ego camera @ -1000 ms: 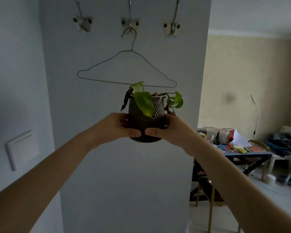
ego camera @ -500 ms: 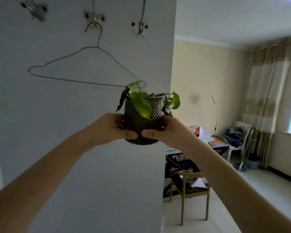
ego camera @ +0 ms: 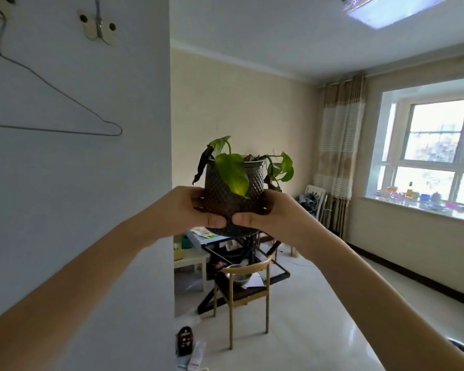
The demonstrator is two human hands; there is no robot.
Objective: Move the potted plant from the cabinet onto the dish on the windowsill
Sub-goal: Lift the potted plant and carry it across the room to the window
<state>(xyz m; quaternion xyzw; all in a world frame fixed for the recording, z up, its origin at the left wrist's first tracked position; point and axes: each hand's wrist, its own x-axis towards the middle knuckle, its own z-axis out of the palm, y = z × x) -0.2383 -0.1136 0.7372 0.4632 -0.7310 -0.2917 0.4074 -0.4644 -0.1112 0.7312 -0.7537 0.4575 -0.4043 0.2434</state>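
Bright windowsill (ego camera: 423,207) far right; both hands grip potted plant (ego camera: 233,194) aloft.

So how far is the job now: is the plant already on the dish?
Not yet. Done: the plant is off the cabinet. In hand: left hand and right hand hold its pot in mid-air. Left: carry it to the windowsill at the far right; I cannot make out the dish among the small things there.
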